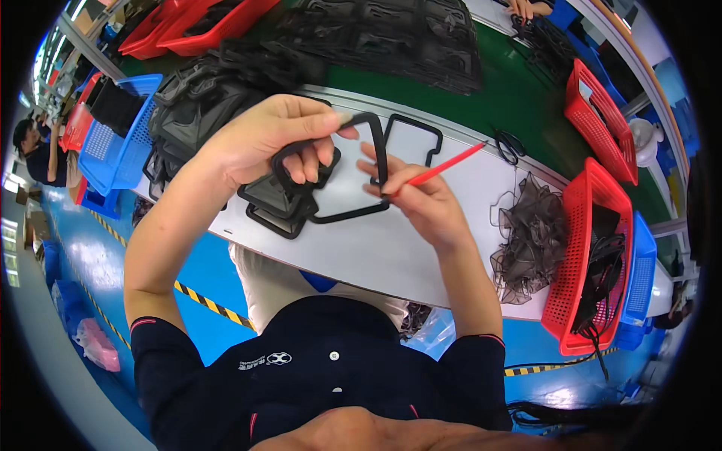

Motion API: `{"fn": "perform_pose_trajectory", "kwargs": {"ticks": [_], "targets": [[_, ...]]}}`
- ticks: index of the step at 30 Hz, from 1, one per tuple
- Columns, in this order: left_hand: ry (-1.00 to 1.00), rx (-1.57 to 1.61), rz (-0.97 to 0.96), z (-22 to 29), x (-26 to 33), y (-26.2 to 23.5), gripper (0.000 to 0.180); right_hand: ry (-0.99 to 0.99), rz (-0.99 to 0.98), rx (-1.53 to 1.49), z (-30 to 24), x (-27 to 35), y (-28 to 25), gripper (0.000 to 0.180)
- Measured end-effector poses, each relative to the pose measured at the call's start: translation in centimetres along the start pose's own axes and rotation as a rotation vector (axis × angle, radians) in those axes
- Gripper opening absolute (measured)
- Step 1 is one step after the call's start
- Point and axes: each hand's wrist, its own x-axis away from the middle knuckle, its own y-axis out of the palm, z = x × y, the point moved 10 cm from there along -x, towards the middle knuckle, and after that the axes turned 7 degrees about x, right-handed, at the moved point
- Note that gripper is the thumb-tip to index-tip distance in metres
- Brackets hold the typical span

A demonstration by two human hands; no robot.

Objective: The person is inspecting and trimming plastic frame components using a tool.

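My left hand (297,140) is closed on a black frame (378,146) with rounded corners, lifted over the white table and pinched along its upper edge. My right hand (426,204) grips a slim red pen-like tool (449,163), its thin end pointing to the far right. Its thumb and fingertips also meet the frame's right side. Beneath lie another black frame (350,219) and a small stack of frames with dark mesh (277,197). One more frame (415,122) rests farther back. Whether the tool's near end touches the held frame is hidden by my fingers.
A tall heap of dark mesh pieces (188,105) stands at the left beside a blue basket (120,146). Scissors (510,148) and crumpled dark mesh scraps (530,240) lie at right, near a red basket (560,301) holding black cords. A co-worker's hand (526,9) shows beyond the green surface.
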Motion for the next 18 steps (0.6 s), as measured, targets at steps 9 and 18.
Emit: {"fn": "perform_pose_trajectory", "kwargs": {"ticks": [9, 18], "targets": [[-0.070, 0.800, 0.089, -13.8, -0.3, 1.9, 0.054, 0.161, 0.609, -0.174, 4.7, 9.4, -3.7, 0.020], [0.012, 0.624, 0.243, -18.1, 0.3, 1.4, 0.034, -0.007, 0.675, 0.621, 1.4, 9.1, -1.5, 0.013]]}}
